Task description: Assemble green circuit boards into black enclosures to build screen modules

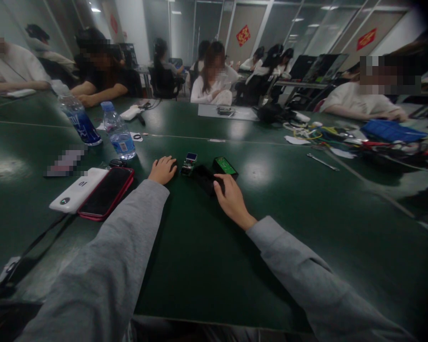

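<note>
My left hand (163, 170) lies palm down on the table, fingers spread, holding nothing. Just right of its fingertips stands a small circuit module (187, 168) with a little dark screen tilted up at its top. A dark, open-looking case (204, 178) sits between my hands. The thumb and fingers of my right hand (232, 197) close on its right side; their exact contact is hard to make out. Behind that hand rests a black box (235, 172) with a green circuit board (225, 165) showing on its face.
Left on the green table (185, 266) are two water bottles (120, 135), a white power bank (79, 190) and a red-edged phone (107, 194). To the right lie a wrench (323, 162), tangled cables (381, 152) and a blue container (392, 130). Several people sit beyond.
</note>
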Motion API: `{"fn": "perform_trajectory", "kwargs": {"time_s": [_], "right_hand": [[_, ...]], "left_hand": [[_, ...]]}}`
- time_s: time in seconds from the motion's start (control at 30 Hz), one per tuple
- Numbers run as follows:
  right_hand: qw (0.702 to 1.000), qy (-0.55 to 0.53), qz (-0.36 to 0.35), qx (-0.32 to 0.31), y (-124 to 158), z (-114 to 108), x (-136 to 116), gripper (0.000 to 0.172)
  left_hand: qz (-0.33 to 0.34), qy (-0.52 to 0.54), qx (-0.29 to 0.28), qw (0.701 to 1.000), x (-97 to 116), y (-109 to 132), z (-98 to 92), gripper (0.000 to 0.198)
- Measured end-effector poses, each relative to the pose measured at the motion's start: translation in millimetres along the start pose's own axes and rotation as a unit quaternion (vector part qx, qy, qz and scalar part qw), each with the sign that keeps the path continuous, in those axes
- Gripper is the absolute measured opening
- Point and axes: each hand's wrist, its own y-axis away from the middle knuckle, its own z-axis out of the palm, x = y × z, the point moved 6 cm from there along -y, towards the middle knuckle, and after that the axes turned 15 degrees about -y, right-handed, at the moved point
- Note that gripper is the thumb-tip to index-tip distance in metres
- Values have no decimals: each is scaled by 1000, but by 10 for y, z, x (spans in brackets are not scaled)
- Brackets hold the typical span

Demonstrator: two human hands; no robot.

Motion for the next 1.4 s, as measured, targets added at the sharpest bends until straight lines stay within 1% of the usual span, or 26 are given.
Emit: {"fn": "perform_trajectory", "kwargs": {"time_s": [0.17,0.47,0.8,1.1,1.4], "right_hand": [[1000,-1,1,-13,-1,11,-13,36],[1000,3,7,-25,0,46,31,36],[1000,-1,1,-26,0,44,23,35],[999,-12,0,-37,-10,54,4,34],[998,-28,6,-54,-18,63,-24,33]], "left_hand": [[4,4,0,1000,-2,-6,13,50],[-3,1,-3,1000,24,15,-35,48],[0,5,0,1000,-4,-13,22,50],[-1,6,-12,1000,14,9,-22,50],[-4,-2,-3,1000,17,13,-25,48]]}}
